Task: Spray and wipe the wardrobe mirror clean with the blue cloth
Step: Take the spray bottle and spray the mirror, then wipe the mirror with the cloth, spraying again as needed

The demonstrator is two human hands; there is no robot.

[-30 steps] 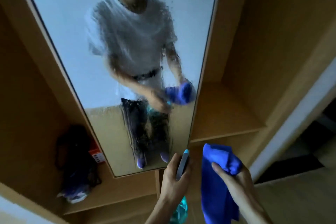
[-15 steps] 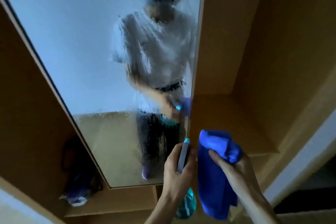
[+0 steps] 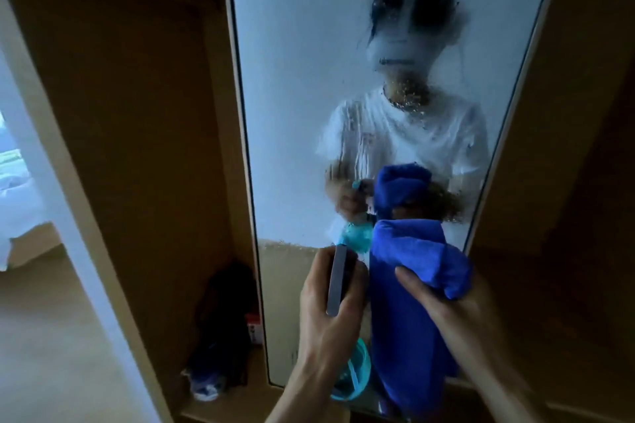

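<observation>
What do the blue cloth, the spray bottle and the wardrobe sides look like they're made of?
The blue cloth: soft matte fabric, probably microfibre; it folds and bunches. The spray bottle: likely plastic, translucent teal body, matte grey head. The wardrobe sides: smooth tan board, possibly laminate or veneer; grain unclear.

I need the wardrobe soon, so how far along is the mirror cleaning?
Spraying looks largely done: the mirror is misted, with droplets and runs. In hand: the left hand grips the spray bottle, and the right hand holds the bunched blue cloth by the glass. Left: the wiping; no cleared streak shows yet.
</observation>
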